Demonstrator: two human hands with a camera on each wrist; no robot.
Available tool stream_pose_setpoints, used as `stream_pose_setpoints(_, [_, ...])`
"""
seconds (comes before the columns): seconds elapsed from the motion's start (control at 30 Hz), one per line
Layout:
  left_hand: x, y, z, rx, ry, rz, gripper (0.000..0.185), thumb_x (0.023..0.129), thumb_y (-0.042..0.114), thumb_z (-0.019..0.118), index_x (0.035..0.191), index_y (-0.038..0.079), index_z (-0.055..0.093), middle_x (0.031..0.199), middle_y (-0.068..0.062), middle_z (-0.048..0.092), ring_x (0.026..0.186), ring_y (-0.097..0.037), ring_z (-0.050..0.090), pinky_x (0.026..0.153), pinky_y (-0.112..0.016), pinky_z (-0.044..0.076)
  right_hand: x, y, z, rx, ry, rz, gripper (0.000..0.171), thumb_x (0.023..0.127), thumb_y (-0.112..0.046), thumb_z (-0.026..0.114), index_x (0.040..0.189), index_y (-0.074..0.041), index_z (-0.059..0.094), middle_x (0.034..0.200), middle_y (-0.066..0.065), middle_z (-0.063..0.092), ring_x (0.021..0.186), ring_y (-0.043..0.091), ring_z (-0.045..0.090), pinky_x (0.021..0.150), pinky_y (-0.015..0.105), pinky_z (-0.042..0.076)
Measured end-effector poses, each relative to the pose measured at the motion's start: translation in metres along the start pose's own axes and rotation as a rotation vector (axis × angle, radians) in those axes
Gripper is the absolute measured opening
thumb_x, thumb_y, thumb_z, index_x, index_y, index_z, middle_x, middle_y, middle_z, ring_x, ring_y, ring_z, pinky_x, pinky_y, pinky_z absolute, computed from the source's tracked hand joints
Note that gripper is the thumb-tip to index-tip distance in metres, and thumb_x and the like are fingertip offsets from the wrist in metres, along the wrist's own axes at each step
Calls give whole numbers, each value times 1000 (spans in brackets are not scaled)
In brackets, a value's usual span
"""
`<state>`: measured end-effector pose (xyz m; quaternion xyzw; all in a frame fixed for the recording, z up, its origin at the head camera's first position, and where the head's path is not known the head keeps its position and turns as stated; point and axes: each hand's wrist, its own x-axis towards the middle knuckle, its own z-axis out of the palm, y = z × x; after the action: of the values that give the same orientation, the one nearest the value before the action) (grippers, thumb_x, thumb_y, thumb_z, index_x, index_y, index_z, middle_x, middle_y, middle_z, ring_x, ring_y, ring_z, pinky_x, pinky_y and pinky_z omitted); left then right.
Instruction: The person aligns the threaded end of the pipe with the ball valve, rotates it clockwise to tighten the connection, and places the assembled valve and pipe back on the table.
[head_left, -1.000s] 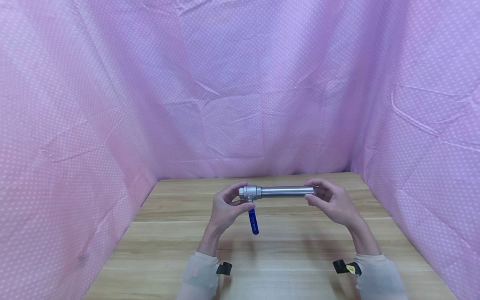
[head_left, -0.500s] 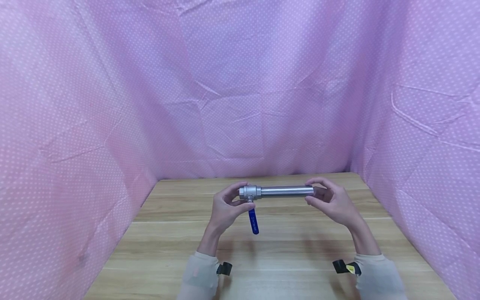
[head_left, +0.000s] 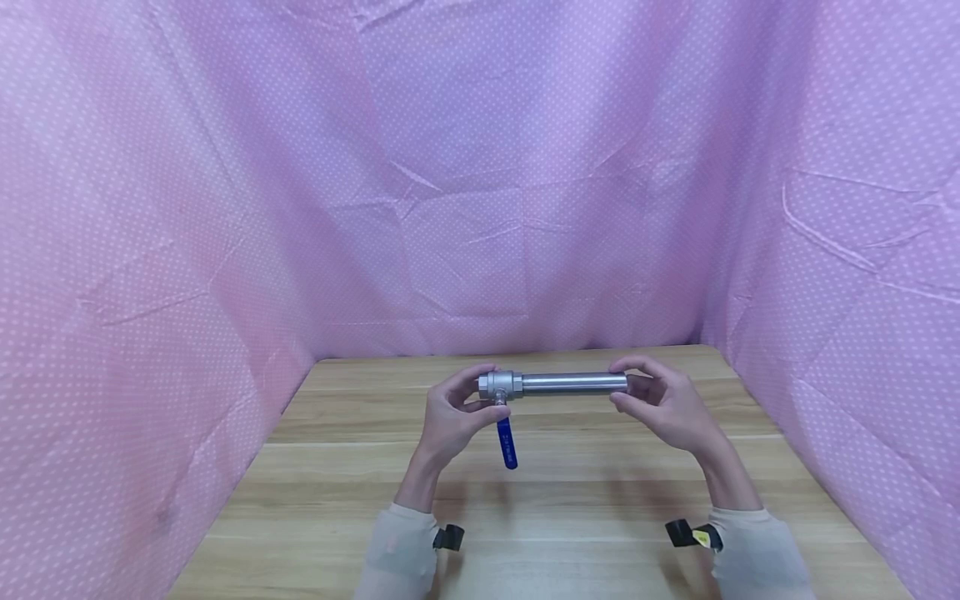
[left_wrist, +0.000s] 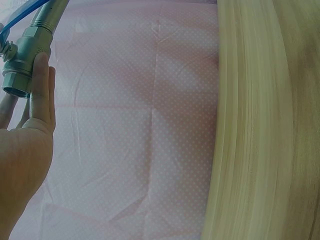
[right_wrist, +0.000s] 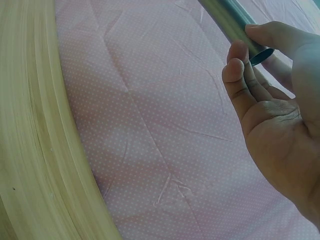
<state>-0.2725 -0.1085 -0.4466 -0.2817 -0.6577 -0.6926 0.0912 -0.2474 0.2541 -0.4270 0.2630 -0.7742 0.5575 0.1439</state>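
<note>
— Two pale cream sleeves (head_left: 397, 550) are showing nearest the camera, each with a black wrist strap (head_left: 448, 537), at about 7 and 5 o'clock on the light wooden tabletop (head_left: 570, 500). What are the hands doing beyond them?

— Both are lifting one assembly clear of the wood, a little past the table's middle towards 12 o'clock. The left hand (head_left: 450, 412) is curling its fingers and thumb round the silver-grey metal ball valve (head_left: 500, 384), while the right hand (head_left: 663, 404) is pinching the far end of the long brushed-steel pipe (head_left: 574, 382) between thumb and fingertips.

— Why hold it that way?

— I'd judge that gripping each end is keeping the piece level and letting one part be steadied against the other, since pipe and valve are meeting in one straight line.

— How is it looking?

— It is lying horizontally, from 9 to 3 o'clock. The valve body is chunky, with a hexagonal collar, and its blue lever handle (head_left: 507, 442) is hanging down towards the person. From the right wrist, the pipe's open end is showing dark and hollow just beside the fingertips (right_wrist: 235, 62).

— And further off?

— Pink white-dotted cloth (head_left: 480, 183) is hanging creased round three sides of the table.
</note>
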Motion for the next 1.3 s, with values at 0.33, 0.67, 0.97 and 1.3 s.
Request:
stream_pose_setpoints(0.33, [0, 0, -1, 5, 0, -10, 65, 84, -6, 93, 145, -2, 71, 144, -30, 70, 123, -11, 76, 108, -37, 70, 1, 1, 0, -58, 17, 7, 28, 103, 3, 76, 131, 0, 72, 80, -5, 73, 72, 6, 71, 65, 22, 64])
stream_pose_setpoints(0.67, [0, 0, -1, 3, -5, -3, 68, 85, -4, 93, 147, -9, 66, 143, -24, 72, 123, -10, 76, 107, -36, 70, 1, 1, 1, -8, 9, -10, 33, 100, 8, 77, 132, 4, 69, 83, -7, 75, 74, 6, 74, 66, 21, 65])
stream_pose_setpoints(0.97, [1, 0, -2, 4, -10, 3, 68, 85, -5, 93, 147, -11, 65, 143, -25, 72, 122, -10, 77, 107, -36, 71, 1, 2, 0, 70, -14, -46, 41, 95, 18, 76, 133, 8, 64, 97, -8, 78, 85, 2, 77, 73, 21, 70])
stream_pose_setpoints(1.3, [1, -2, -2, 6, 0, -11, 65, 84, -8, 92, 145, -3, 70, 144, -33, 69, 121, -10, 77, 107, -36, 71, 1, 0, 1, 9, 10, -5, 37, 97, 12, 78, 132, 5, 67, 87, -8, 75, 77, 5, 74, 67, 21, 67])
